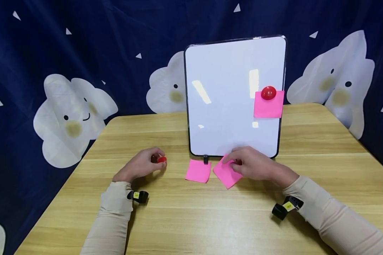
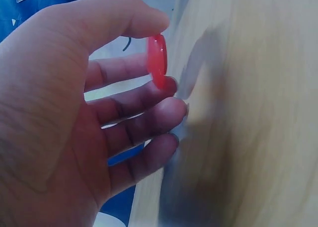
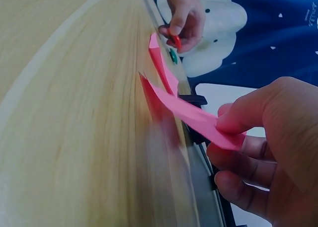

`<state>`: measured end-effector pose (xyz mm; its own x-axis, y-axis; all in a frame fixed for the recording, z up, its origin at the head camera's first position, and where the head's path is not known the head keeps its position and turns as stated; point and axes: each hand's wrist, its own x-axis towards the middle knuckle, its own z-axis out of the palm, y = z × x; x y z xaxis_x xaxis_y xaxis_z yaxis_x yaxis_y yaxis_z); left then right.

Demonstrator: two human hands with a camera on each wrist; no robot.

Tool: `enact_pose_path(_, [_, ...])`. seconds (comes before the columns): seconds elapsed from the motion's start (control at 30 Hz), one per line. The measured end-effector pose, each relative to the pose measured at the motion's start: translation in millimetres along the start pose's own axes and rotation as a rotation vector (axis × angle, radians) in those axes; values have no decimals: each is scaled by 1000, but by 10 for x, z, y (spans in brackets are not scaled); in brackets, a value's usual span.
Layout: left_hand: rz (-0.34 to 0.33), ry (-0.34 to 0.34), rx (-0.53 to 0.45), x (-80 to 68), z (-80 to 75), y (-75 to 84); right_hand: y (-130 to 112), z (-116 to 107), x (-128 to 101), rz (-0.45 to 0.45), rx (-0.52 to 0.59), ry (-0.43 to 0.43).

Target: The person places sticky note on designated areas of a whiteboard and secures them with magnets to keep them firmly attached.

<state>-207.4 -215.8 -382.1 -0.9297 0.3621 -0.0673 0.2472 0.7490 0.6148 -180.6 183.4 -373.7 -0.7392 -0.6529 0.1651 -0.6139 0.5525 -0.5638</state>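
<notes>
On the wooden bench (image 1: pixel 178 219), just in front of the upright whiteboard (image 1: pixel 229 106), both of your hands are at work; your left hand (image 1: pixel 142 165) rests on the bench well left of the board's foot, and its fingers (image 2: pixel 144 88) are narrow, thumb above and fingertips below, pinching a small red magnet (image 1: pixel 161 159) by its edges; from the left wrist the disc stands on edge between thumb and forefinger, just off the wood. Your right hand (image 1: pixel 255 165) sits at the board's lower edge, its fingers (image 3: pixel 238 120) closed in a pinch on the near corner of a pink sticky note (image 1: pixel 226 174); from the right wrist that note is lifted at the held end while its far end seems to touch the bench, though the blur there makes that hard to confirm. A second pink note (image 1: pixel 198 171) lies flat just left of it, beside the board's black clip foot (image 1: pixel 205 159); the two notes are close but whether they touch I cannot tell. On the board's right side a third pink note (image 1: pixel 268 105) is pinned under a second red magnet (image 1: pixel 268 92), near the right frame. Behind the bench hangs a dark blue backdrop (image 1: pixel 83 42) printed with white clouds.
</notes>
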Motion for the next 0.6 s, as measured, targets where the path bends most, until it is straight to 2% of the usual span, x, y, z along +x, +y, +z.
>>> enact_pose_path(0.3, [52, 51, 27, 25, 11, 8, 1, -30, -5, 74, 69, 16])
enact_pose_path(0.6, [80, 69, 6, 33, 29, 8, -20, -61, -6, 134, 95, 24])
